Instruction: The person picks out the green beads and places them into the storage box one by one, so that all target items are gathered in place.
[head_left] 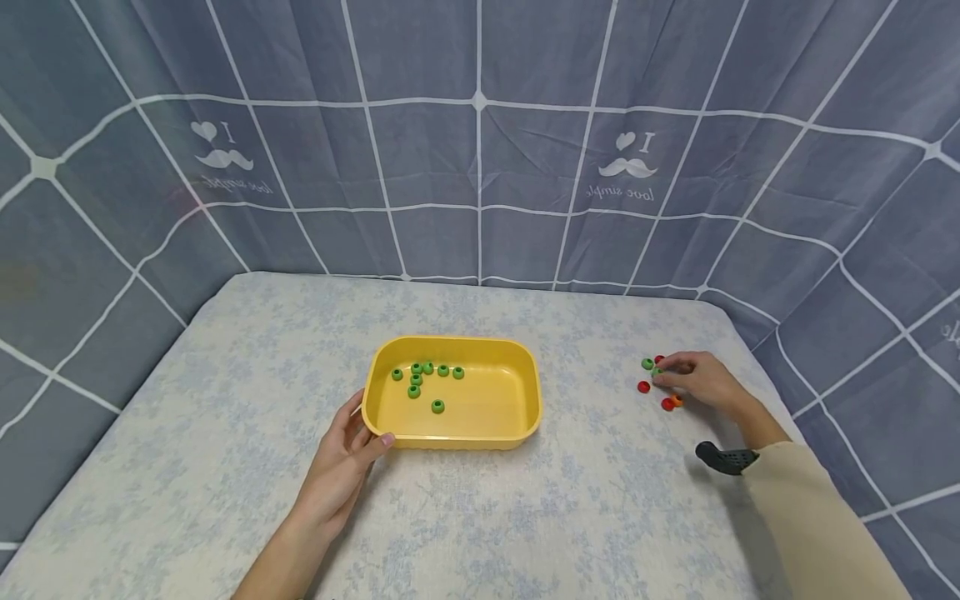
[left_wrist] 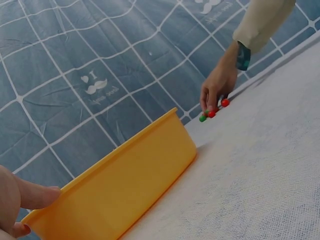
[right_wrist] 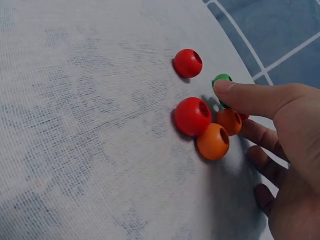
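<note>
My left hand (head_left: 341,467) holds the near left corner of a yellow plastic tray (head_left: 487,442), thumb over the rim and fingers along the outer side. Several green beads (head_left: 438,407) with holes lie inside, mostly toward the left and back. Far to the right, my right hand (head_left: 705,382) pinches a green bead (right_wrist: 220,78) close over the table, the thumb covering part of it. Around these fingertips lie red beads (right_wrist: 192,116), orange beads (right_wrist: 213,142) and another green bead (head_left: 647,363). The right index fingertip is hidden behind the beads in the right wrist view.
A table with a pale blue floral cloth (head_left: 247,392) carries everything. Grey-blue curtains (head_left: 420,158) with white grid lines stand along its back and sides. A black strap (head_left: 726,458) is at the right wrist, by the beige sleeve (head_left: 810,517).
</note>
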